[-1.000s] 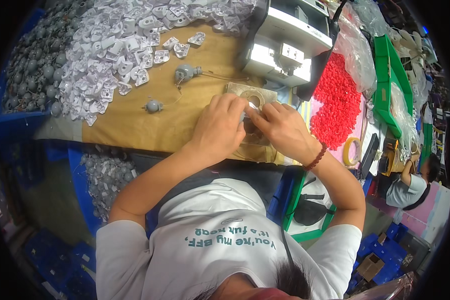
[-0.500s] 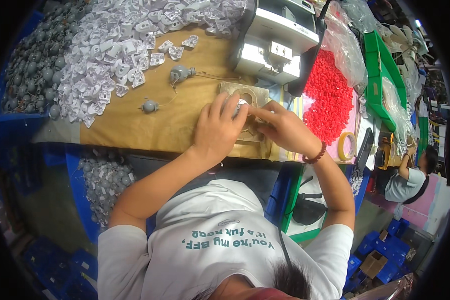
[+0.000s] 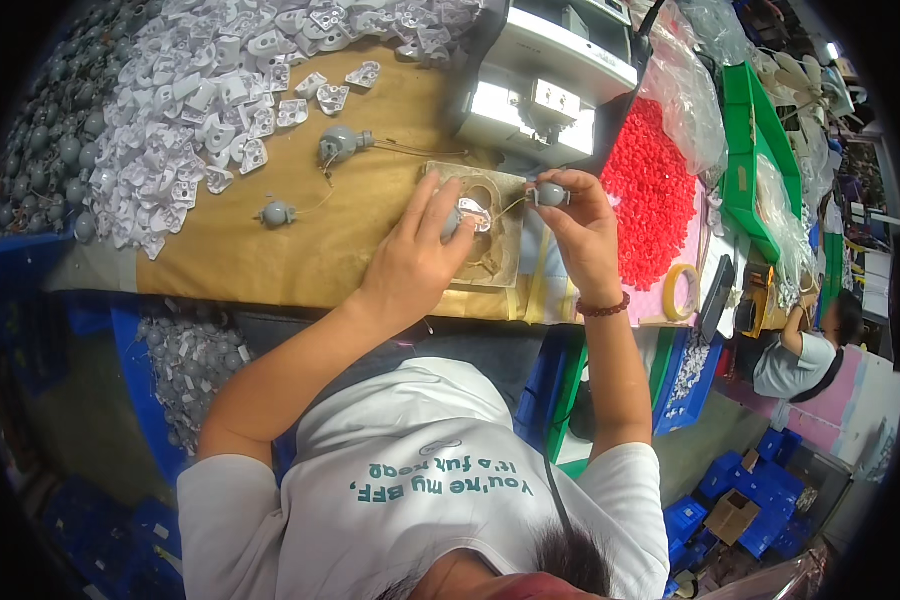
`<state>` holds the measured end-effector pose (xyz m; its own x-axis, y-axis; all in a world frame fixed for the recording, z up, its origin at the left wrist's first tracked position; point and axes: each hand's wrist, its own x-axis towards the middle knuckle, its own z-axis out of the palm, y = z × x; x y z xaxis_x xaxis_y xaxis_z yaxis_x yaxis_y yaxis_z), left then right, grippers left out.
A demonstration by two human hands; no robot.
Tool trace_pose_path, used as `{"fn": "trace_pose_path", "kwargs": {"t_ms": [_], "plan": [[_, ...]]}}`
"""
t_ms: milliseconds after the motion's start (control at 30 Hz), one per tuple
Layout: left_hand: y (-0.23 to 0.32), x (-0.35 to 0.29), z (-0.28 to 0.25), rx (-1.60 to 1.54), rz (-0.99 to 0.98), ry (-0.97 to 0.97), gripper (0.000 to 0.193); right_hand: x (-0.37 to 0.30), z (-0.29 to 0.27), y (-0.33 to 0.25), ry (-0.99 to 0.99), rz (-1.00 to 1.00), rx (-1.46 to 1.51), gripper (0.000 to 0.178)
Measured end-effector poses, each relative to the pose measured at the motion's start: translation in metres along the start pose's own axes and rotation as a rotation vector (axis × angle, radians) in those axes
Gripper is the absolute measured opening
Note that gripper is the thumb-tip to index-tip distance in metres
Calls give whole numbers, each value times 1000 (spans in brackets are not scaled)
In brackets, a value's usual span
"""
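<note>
Grey is the ball (image 3: 551,195) my right hand (image 3: 587,232) pinches. My left hand (image 3: 413,255) clasps a white piece (image 3: 477,214) over the block (image 3: 508,250).

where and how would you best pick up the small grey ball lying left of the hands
Probably pinch the small grey ball across its round middle, coming down from the near side; a thin wire leaves its right side toward the larger grey piece, so gripping there might tug it.

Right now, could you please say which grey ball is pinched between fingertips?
The grey ball in the right hand; the two balls on brown cover lie untouched.
</note>
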<state>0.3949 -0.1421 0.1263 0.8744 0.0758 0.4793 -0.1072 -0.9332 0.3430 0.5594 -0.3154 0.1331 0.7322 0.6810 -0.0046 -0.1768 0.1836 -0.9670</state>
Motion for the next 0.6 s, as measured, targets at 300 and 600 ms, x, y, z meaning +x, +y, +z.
{"fn": "trace_pose_path", "kwargs": {"t_ms": [300, 600], "plan": [[-3, 4, 0, -61, 7, 1, 36, 16, 21, -10, -101, 316, 311, 22], [-6, 6, -1, -118, -1, 3, 24, 18, 43, -5, -48, -84, -833, 34]]}}
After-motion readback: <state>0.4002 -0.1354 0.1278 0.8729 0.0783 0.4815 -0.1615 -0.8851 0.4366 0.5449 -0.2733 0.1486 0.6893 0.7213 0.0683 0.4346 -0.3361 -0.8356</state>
